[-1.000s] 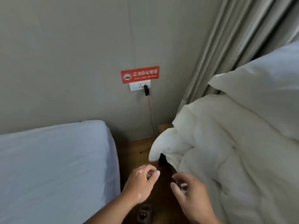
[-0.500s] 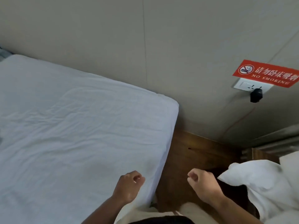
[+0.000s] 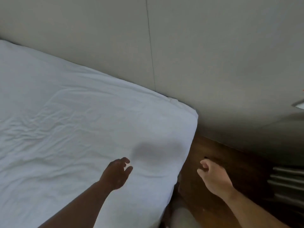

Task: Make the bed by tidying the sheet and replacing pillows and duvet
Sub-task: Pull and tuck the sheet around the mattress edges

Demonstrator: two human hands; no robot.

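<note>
Since both hands hold nothing, this looks like the moment before smoothing the sheet rather than fetching bedding. The left hand [image 3: 115, 175] hovers over the white fitted sheet [image 3: 65, 120], fingers loosely curled and slightly apart, casting a soft shadow [image 3: 153, 150] just ahead of its fingertips. Fine creases spread away to that hand's left, which is probably where it needs to work. The mattress edge runs between the two hands. The right hand [image 3: 213, 176] hangs over the wooden floor [image 3: 205, 145] beside the bed, fingers curled in loosely around nothing. Ahead of both, the sheet's far corner [image 3: 189, 112] meets the grey wall [image 3: 197, 55]. No pillows or duvet are in view. Beyond the right hand, pale stripes and a cut-off light shape at the frame edge are too blurred to name.
</note>
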